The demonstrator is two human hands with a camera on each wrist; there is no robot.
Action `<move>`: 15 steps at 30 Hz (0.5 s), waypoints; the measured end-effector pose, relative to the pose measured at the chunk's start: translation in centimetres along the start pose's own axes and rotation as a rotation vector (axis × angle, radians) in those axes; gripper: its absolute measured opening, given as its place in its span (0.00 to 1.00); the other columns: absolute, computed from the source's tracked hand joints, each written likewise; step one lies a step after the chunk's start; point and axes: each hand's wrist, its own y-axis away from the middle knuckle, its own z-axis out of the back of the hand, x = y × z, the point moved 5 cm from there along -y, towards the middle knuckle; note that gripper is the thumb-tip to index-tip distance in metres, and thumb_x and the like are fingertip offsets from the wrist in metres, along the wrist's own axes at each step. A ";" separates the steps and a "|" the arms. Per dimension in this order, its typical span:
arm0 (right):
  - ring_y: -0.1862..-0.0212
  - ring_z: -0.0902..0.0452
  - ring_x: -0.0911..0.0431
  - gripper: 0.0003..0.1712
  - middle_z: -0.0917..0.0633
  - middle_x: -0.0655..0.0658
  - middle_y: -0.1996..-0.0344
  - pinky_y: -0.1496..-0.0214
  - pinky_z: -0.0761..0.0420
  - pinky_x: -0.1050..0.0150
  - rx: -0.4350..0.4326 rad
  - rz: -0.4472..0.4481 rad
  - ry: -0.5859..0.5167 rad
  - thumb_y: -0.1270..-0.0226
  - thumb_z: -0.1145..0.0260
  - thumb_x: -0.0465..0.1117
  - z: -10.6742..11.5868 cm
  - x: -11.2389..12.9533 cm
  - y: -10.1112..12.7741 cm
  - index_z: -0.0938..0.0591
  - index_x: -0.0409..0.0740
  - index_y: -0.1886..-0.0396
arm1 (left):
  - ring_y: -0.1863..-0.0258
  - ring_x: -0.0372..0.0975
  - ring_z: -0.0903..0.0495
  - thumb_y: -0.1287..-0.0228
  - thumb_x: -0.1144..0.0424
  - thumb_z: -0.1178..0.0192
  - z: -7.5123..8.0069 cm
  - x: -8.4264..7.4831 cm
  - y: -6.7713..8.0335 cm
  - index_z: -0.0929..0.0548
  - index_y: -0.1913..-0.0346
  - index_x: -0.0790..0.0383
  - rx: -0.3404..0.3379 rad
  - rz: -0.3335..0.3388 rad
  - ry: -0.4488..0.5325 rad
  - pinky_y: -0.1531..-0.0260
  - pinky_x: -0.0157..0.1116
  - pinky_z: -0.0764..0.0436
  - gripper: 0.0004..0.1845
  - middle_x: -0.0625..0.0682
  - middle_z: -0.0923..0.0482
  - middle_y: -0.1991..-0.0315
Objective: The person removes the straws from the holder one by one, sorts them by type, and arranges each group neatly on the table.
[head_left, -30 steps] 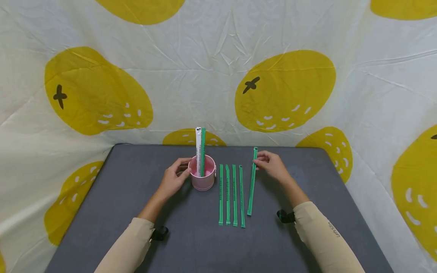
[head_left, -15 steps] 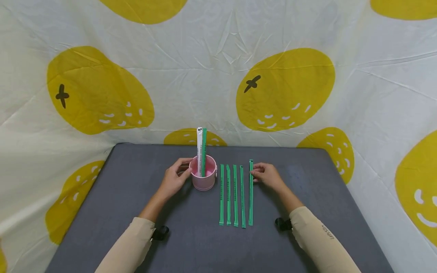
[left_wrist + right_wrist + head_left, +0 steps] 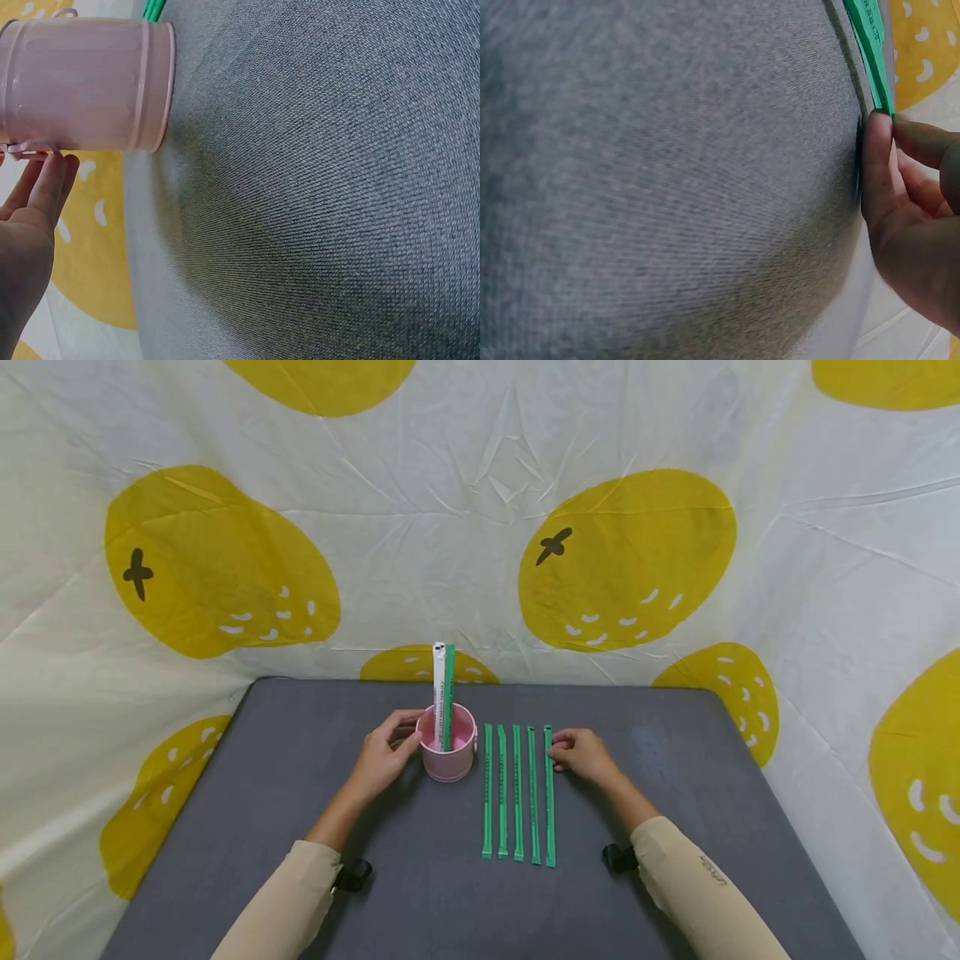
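Note:
A small pink bucket (image 3: 447,767) stands upright on the table, with a white stick packet (image 3: 438,693) and a green stick packet (image 3: 448,693) leaning in it. My left hand (image 3: 384,750) holds the bucket's left side, thumb near the rim; in the left wrist view the fingertips touch the ear on its side. To the bucket's right lies a row of several long green stick packets (image 3: 517,793), roughly parallel. The rightmost green stick packet (image 3: 550,810) is pinched near its far end by my right hand (image 3: 585,755); in the right wrist view thumb and finger meet at its edge.
A dark grey cloth-covered table (image 3: 420,893) fills the lower view. Behind it hangs a white curtain (image 3: 450,560) printed with big yellow fruit. Dark wrist cameras (image 3: 352,875) sit at both sleeves.
My right hand has moved left and nearer, bringing its green stick packet down beside the row and straightening it in line with the others. The left hand and bucket have stayed put.

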 end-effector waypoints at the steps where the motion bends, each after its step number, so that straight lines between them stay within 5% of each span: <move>1: 0.66 0.11 0.53 0.20 0.11 0.32 0.57 0.62 0.11 0.60 -0.003 0.000 0.015 0.28 0.34 0.31 0.0 0.1 0.0 0.21 0.25 0.40 | 0.40 0.64 0.20 0.28 0.73 0.39 0.0 -0.1 0.0 0.23 0.34 0.70 -0.001 0.001 0.002 0.40 0.61 0.22 0.21 0.69 0.20 0.38; 15: 0.74 0.15 0.57 0.16 0.11 0.42 0.68 0.69 0.14 0.63 -0.078 -0.025 0.165 0.35 0.27 0.34 -0.2 1.1 -0.1 0.15 0.31 0.51 | 0.41 0.62 0.19 0.28 0.73 0.39 0.1 -0.3 0.0 0.22 0.35 0.70 -0.013 0.014 -0.020 0.41 0.57 0.20 0.20 0.68 0.19 0.39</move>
